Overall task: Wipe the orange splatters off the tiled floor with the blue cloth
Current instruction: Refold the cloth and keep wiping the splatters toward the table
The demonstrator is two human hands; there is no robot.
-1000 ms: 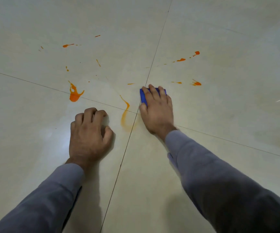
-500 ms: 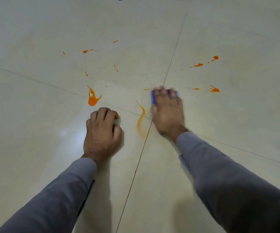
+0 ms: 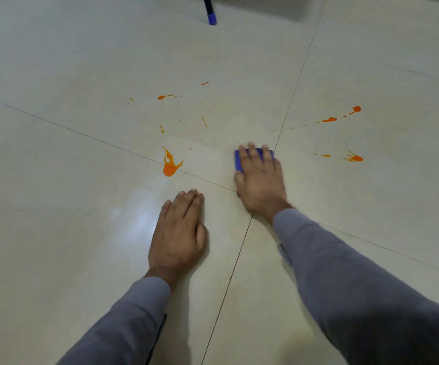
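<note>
My right hand (image 3: 262, 180) presses flat on the folded blue cloth (image 3: 238, 162), which shows only at its left side and past my fingertips, just left of the tile joint crossing. My left hand (image 3: 180, 231) rests flat on the cream tiled floor (image 3: 81, 206) with fingers straight, holding nothing. A large orange splatter (image 3: 170, 164) lies left of the cloth. Smaller orange spots sit farther back (image 3: 164, 97) and to the right (image 3: 355, 157), with more drops at the far right (image 3: 329, 119).
A dark leg with a blue tip (image 3: 211, 17) stands on the floor at the top of the view. Thin grout lines (image 3: 292, 93) cross under my right hand. A bright reflection (image 3: 139, 219) lies left of my left hand.
The curved orange streak between my hands is gone from the floor. My right hand with the cloth has shifted left over that spot. My left hand's fingers have straightened from curled to flat.
</note>
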